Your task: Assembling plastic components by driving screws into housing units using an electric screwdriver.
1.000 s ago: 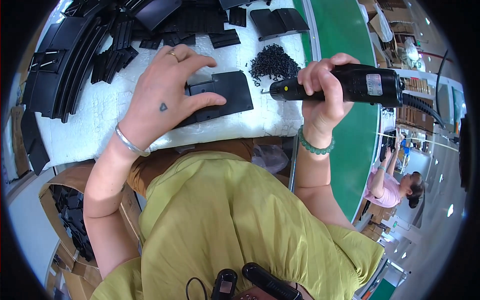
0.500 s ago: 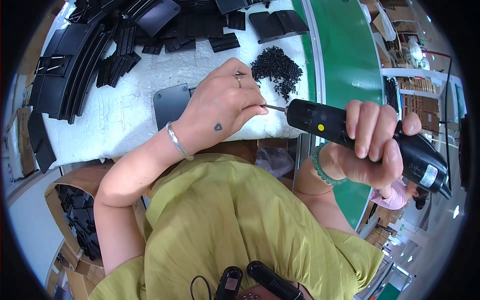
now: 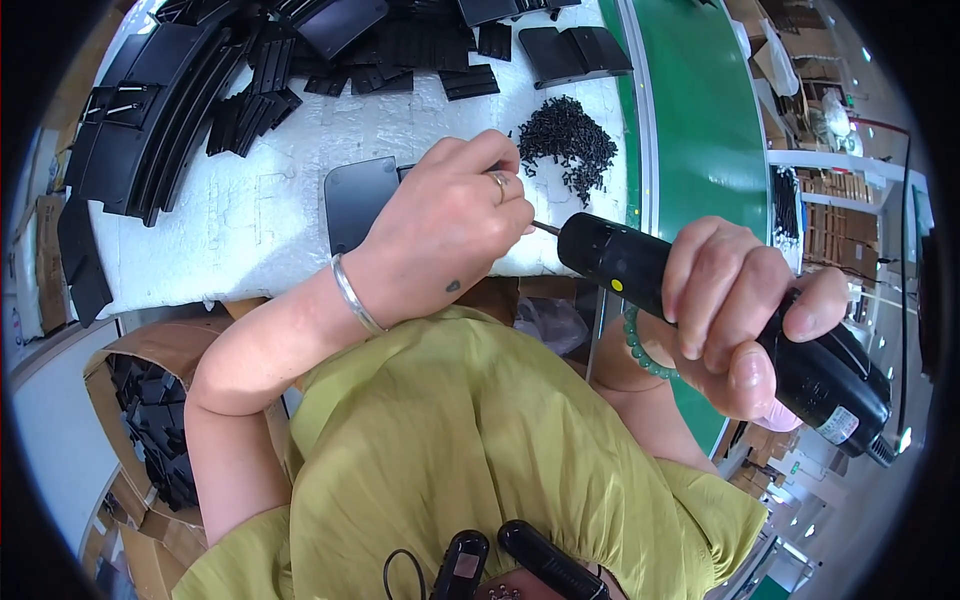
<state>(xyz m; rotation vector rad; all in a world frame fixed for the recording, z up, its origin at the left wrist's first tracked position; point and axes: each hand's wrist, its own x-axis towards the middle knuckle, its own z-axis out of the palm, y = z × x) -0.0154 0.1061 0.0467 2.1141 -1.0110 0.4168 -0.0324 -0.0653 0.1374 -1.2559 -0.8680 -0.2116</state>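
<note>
My right hand (image 3: 735,305) is wrapped round the body of a black electric screwdriver (image 3: 625,262) with a yellow dot. Its thin bit points left, toward my left hand (image 3: 450,212). The fingers of that hand are pinched together at the bit's tip; what they hold, if anything, is hidden behind the knuckles. Partly covered by the same hand, a flat dark plate (image 3: 358,205) lies on the white padded work surface (image 3: 270,205). Just beyond my left fingers is a heap of small black screws (image 3: 568,142).
Stacked black panels (image 3: 140,130) stand at the left. Black slotted pieces (image 3: 400,50) crowd the far side, beside an angled black part (image 3: 572,56). To the right runs a green surface (image 3: 700,120) with a metal edge. A cardboard box (image 3: 150,430) of black parts sits lower left.
The screwdriver has tilted more steeply, its rear end dropping lower along with my right hand. My left hand has shifted slightly right in the picture, still pinched near the bit.
</note>
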